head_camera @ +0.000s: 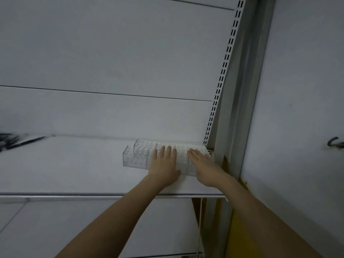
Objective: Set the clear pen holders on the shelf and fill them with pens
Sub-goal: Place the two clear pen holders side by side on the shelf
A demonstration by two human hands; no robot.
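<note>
Clear plastic pen holders (136, 155) with rows of round holes stand in a row on the white shelf (74, 170), pushed toward its right end by the slotted upright. My left hand (163, 164) lies flat on top of the middle of the row, fingers spread. My right hand (202, 164) lies flat on the right part, fingers pointing to the back. Neither hand grips anything. The holders look empty. Dark pens (16, 141) lie blurred at the shelf's far left.
A slotted metal upright (222, 75) rises at the shelf's right end, beside a grey post and a wall. A white back panel stands behind the shelf. A lower shelf (93, 224) shows beneath. A dark hook (333, 143) sticks out of the right wall.
</note>
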